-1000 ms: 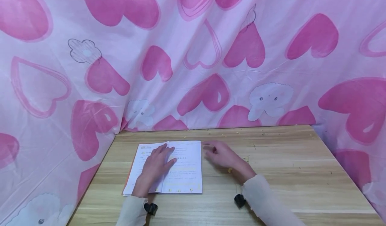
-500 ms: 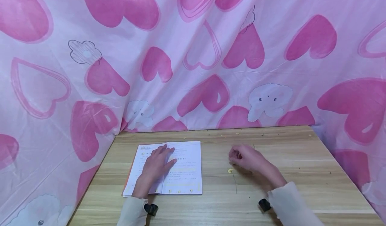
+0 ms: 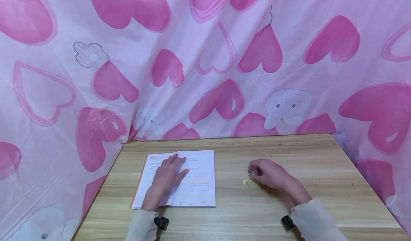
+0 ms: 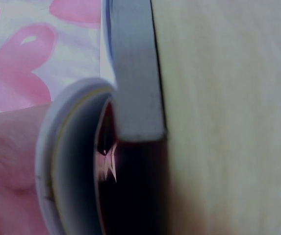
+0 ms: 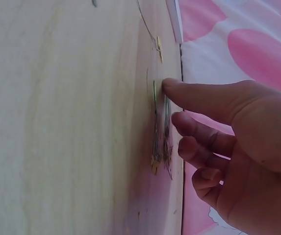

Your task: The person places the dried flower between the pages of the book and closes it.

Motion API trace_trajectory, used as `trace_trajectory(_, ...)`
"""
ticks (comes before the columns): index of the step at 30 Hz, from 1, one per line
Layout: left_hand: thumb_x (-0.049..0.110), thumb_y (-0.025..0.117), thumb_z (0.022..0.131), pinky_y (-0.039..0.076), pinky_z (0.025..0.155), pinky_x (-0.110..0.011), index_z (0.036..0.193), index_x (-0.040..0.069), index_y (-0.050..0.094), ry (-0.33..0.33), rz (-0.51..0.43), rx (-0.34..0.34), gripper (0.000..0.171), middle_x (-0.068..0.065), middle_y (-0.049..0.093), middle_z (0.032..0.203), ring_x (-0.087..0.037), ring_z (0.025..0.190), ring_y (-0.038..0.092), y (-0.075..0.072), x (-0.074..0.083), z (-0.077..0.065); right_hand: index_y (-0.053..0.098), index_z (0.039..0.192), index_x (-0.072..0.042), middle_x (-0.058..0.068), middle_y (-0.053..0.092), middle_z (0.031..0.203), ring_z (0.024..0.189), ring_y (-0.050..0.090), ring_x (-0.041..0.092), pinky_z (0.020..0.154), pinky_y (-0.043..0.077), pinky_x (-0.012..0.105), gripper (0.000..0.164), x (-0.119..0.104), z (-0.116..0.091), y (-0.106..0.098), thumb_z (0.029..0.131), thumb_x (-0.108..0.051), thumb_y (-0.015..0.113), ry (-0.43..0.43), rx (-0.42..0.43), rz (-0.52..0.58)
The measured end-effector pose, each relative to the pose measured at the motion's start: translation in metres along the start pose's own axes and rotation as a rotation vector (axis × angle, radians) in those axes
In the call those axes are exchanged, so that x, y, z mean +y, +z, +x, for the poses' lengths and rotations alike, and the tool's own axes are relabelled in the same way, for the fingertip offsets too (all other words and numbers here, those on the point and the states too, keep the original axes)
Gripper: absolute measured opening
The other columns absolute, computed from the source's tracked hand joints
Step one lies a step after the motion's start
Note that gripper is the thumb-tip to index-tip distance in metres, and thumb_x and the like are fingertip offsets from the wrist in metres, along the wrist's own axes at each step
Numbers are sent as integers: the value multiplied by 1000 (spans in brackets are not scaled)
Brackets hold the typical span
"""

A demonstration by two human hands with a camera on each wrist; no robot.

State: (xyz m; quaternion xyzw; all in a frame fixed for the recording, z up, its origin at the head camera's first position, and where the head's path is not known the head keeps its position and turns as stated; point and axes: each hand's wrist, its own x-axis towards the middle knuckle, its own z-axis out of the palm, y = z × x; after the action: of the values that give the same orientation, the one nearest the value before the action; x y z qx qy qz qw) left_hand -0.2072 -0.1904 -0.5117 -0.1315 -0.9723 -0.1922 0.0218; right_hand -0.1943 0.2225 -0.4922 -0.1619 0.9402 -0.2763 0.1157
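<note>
My left hand (image 3: 167,173) lies with spread, extended fingers on an open booklet (image 3: 197,187) of printed white pages. In the left wrist view, a curled page edge (image 4: 44,161) bulges in front of the palm. To the booklet's right, low over the table, my right hand (image 3: 268,173) has thumb and forefinger brought together at thin dried stems (image 5: 167,127). The right wrist view shows the thumb tip right at their upper ends; the other fingers are curled. A second sprig of dried stems (image 5: 155,132) with a yellowish end shows close beside. A small yellow flower (image 3: 245,181) with a long stem lies near the fingertips.
The wooden table (image 3: 231,219) carries small plant crumbs towards its back edge. A pink heart-patterned cloth (image 3: 221,98) hangs behind and at both sides. A dark wrist camera (image 3: 288,222) sits below the right sleeve, another dark camera (image 3: 161,223) by the left sleeve.
My right hand has moved right, away from the booklet's right edge, and settled slightly lower with its fingertips beside the yellow flower. The left hand and the booklet have stayed in place.
</note>
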Motion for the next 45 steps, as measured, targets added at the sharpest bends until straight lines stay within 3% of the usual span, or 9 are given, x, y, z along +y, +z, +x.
trace_trajectory(7, 38, 70, 105, 48, 109, -71, 152, 16, 63, 6, -5, -2, 52, -21, 50, 165, -49, 146, 51, 1, -1, 1, 71, 92, -24, -8, 59, 81, 78, 53, 10, 68, 46, 25, 13, 3, 6, 3, 100, -16, 79, -51, 6, -29)
trace_trajectory(10, 39, 70, 106, 48, 109, -71, 153, 17, 63, 5, -9, -5, 52, -21, 49, 166, -49, 147, 50, 1, -1, 1, 70, 93, -20, -6, 58, 86, 82, 52, 10, 71, 46, 25, 13, 4, 6, 4, 100, -12, 76, -104, 17, -40)
trace_trajectory(15, 40, 70, 105, 47, 109, -72, 153, 18, 62, 0, -6, -5, 53, -20, 50, 166, -48, 147, 50, 2, -2, 0, 69, 95, -20, -6, 55, 93, 90, 49, 11, 78, 46, 26, 12, 4, 5, 5, 102, -11, 73, -123, 33, -54)
trace_trajectory(26, 42, 71, 105, 46, 111, -72, 154, 19, 61, -6, -8, -8, 55, -19, 48, 167, -47, 149, 48, 4, -3, 0, 70, 100, -22, -9, 63, 103, 105, 55, 15, 96, 52, 43, 9, 1, 9, 7, 102, -15, 75, -188, 123, -101)
trace_trajectory(35, 43, 70, 105, 43, 114, -72, 155, 19, 60, -22, -22, -24, 56, -19, 46, 169, -46, 152, 45, 3, -4, 1, 72, 104, -18, -8, 66, 93, 87, 57, 10, 76, 53, 25, 5, -3, 17, 12, 104, -13, 72, -112, 32, 69)
trace_trajectory(41, 43, 70, 105, 43, 114, -71, 155, 20, 59, -25, -11, -28, 56, -18, 45, 169, -46, 152, 45, 2, -3, 2, 78, 119, -10, -5, 73, 97, 85, 61, 9, 75, 57, 25, 16, -3, 24, 14, 105, -10, 69, -102, 47, 115)
trace_trajectory(45, 44, 69, 106, 42, 115, -72, 156, 21, 59, -32, -11, -33, 56, -17, 44, 170, -45, 152, 45, 2, -3, 2, 81, 115, -10, -6, 76, 95, 83, 64, 8, 74, 57, 24, 15, -5, 29, 14, 103, -10, 72, -121, 88, 113)
